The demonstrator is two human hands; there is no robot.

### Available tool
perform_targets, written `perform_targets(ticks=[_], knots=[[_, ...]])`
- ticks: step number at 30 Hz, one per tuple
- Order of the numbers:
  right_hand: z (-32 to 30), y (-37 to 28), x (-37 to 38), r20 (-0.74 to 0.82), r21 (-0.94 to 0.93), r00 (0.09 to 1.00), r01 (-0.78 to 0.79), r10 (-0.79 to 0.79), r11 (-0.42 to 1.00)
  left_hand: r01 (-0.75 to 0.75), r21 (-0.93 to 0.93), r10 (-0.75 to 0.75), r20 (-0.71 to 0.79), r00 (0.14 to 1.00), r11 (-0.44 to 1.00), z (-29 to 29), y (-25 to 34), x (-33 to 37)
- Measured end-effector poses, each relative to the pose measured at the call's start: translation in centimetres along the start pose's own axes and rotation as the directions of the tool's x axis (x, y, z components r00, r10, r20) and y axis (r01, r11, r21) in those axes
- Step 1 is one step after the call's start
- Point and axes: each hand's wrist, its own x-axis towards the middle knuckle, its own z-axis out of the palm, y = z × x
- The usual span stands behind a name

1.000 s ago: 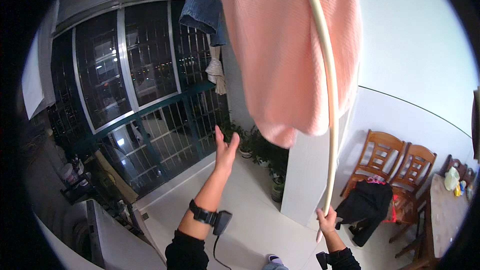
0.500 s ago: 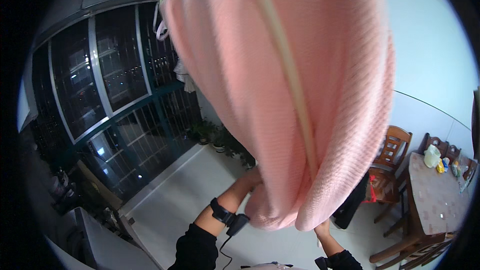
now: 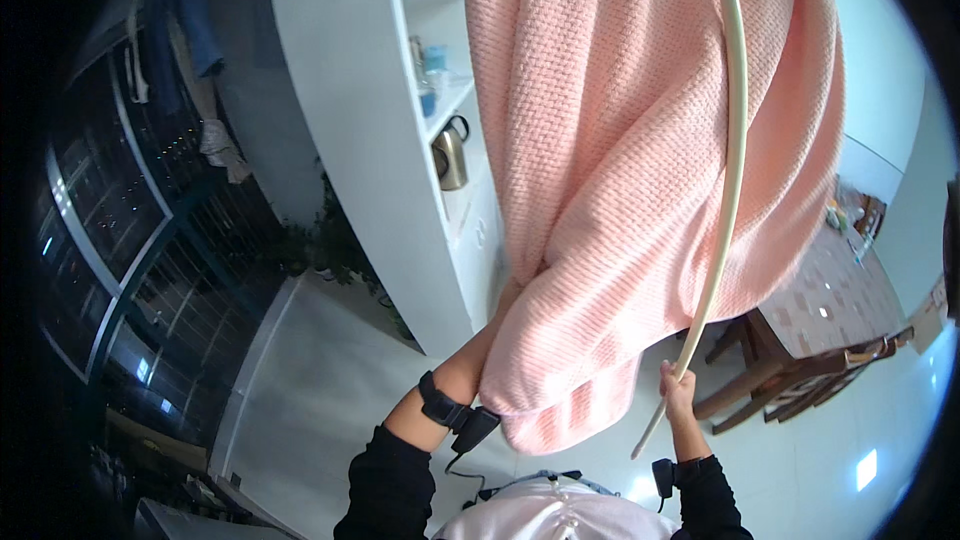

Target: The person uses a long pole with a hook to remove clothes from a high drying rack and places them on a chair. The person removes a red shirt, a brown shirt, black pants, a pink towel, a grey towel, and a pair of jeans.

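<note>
White shelf unit (image 3: 345,90) as landmark. Table (image 3: 825,290) stands to its right. Pink knit garment (image 3: 610,140) hangs just right of the unit, overlapping its edge in view. Pale pole (image 3: 738,90), also right of it, crosses before the knit; contact unclear. Left forearm (image 3: 412,422) rises before the unit's base; left hand hidden behind the garment, grip cannot be told. Right hand (image 3: 680,388), right of the unit, is closed round the pole's lower part.

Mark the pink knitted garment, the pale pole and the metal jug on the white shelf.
Pink knitted garment (image 3: 620,160): head view, the middle of its hanging fabric.
Pale pole (image 3: 730,195): head view, midway along its visible shaft.
Metal jug (image 3: 453,163): head view, its body, below the dark handle.
</note>
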Motion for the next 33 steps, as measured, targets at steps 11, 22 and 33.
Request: perform_targets(ticks=[11, 22, 33], knots=[[-12.4, 0.1, -4.7, -0.318, -0.271, 0.945, -0.173, 0.082, 0.947, 0.426, -0.333, -0.205, 0.534, 0.82, 0.841, 11.6, -15.0, 4.3], [-13.6, -0.3, -1.3, -0.414, -0.291, 0.862, -0.431, 0.294, 0.854, 0.337, -0.466, -0.262, 0.22, 0.94, 0.818, 11.2, -21.6, 11.5], [-16.0, 5.8, -1.7, -0.435, -0.411, 0.806, -0.574, 0.401, 0.708, 0.625, -0.515, -0.711, 0.042, 0.702, 0.587, 8.3, -29.6, 16.8]])
